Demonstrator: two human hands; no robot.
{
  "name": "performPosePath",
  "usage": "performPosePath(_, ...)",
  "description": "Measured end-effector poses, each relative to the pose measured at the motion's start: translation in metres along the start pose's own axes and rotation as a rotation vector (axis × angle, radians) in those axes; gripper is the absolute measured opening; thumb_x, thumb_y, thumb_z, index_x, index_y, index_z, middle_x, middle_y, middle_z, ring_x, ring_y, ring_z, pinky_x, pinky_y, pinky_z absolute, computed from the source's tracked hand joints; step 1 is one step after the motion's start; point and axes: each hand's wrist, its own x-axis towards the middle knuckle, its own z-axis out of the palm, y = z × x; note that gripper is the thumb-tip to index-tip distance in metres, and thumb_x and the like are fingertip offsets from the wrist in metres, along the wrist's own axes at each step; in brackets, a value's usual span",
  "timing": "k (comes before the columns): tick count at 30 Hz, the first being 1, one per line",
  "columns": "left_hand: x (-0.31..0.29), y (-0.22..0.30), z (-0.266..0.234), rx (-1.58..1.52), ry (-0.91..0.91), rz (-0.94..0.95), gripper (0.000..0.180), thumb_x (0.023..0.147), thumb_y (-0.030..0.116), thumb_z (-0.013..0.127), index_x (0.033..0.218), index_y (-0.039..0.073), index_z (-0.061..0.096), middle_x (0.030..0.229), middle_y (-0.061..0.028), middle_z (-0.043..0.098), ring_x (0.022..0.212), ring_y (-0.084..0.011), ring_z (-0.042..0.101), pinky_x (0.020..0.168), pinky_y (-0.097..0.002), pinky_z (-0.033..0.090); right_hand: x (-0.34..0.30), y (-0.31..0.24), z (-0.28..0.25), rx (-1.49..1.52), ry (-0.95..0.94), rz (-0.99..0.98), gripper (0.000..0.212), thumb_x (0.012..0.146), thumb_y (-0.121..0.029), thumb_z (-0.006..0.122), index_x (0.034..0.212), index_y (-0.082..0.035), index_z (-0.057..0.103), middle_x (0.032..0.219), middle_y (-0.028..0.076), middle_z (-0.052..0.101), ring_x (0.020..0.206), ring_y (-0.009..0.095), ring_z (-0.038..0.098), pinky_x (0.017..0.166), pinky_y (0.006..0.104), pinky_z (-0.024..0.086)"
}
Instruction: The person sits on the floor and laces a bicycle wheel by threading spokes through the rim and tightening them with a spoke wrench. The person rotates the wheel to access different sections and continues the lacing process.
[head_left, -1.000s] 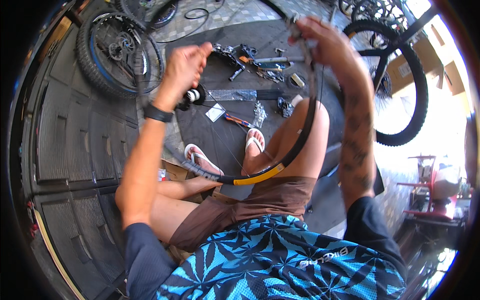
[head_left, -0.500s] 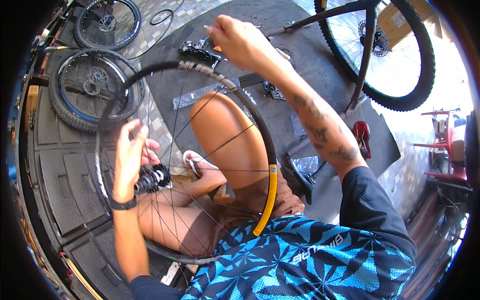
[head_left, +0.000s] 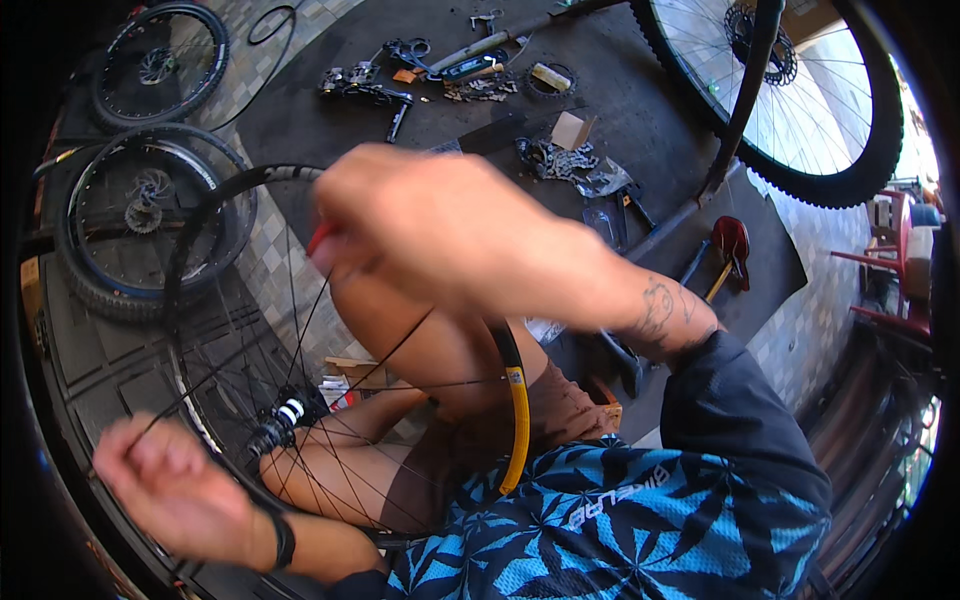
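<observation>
A bare bicycle wheel with a black rim [head_left: 176,300] leans across my lap, a yellow label [head_left: 517,430] on its near right side. Its black and silver hub [head_left: 280,425] sits low in the left half, with thin dark spokes running out. My right hand [head_left: 430,220], smeared by motion, passes above the wheel and my knee, closed around a small red thing [head_left: 320,238] whose kind I cannot make out. At lower left, outside the rim, my left hand [head_left: 170,490] has curled fingers; a thin dark spoke [head_left: 205,388] runs from them across the rim.
Bicycle wheels with tyres [head_left: 150,215] stand at the left. On the dark mat lie a crank part [head_left: 365,88], a chain [head_left: 560,160] and a ring-shaped sprocket [head_left: 551,78]. A frame with a large wheel [head_left: 885,130] is at upper right, near a red saddle [head_left: 731,245].
My right hand has come down from the far side to above the wheel, now showing something red. My left hand has moved from beside the hub to lower left, fingers curling.
</observation>
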Motion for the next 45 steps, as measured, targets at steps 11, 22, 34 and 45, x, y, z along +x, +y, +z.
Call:
performPosePath(11,-0.086,-0.041,-0.023,-0.492,-1.062,-0.668,0.018,0.106,0.010,0.063,0.101,-0.004,0.052,0.086,-0.0205,0.064,0.069,-0.0277,0.069,0.052,-0.0332,0.058,-0.295,0.291,0.131,-0.788,-0.205,1.118,0.029,0.100,-0.033,0.068,0.108,-0.005,0.063,0.109,0.018,0.065,0.091,0.036,0.070,0.073,0.0517,0.055)
performPosePath(22,-0.065,-0.069,-0.002,-0.097,-0.155,-0.202,0.040,0.113,0.033,0.052,0.141,0.004,0.051,0.118,-0.0218,0.069,0.099,-0.0318,0.075,0.061,-0.0313,0.066,-0.257,0.371,0.168,-0.625,-0.152,0.827,0.009,0.095,-0.012,0.062,0.102,-0.007,0.064,0.108,0.015,0.064,0.101,0.034,0.072,0.080,0.0461,0.063)
performPosePath(34,-0.068,-0.097,0.043,-0.286,0.033,-0.360,0.029,0.111,0.014,0.055,0.138,0.003,0.054,0.125,-0.0196,0.068,0.109,-0.0315,0.074,0.080,-0.0339,0.067,-0.087,0.106,0.049,0.852,0.597,0.599,0.011,0.098,0.000,0.071,0.108,0.003,0.070,0.097,0.009,0.074,0.093,0.017,0.072,0.089,0.0297,0.057)
performPosePath(45,-0.083,-0.087,0.053,-0.417,-0.053,-0.354,0.026,0.110,0.009,0.055,0.135,0.002,0.054,0.119,-0.0208,0.071,0.103,-0.0322,0.076,0.085,-0.0413,0.068,-0.056,0.013,0.037,0.928,0.376,0.248,0.012,0.091,0.005,0.077,0.102,0.002,0.073,0.101,0.010,0.075,0.098,0.018,0.071,0.088,0.0308,0.055)
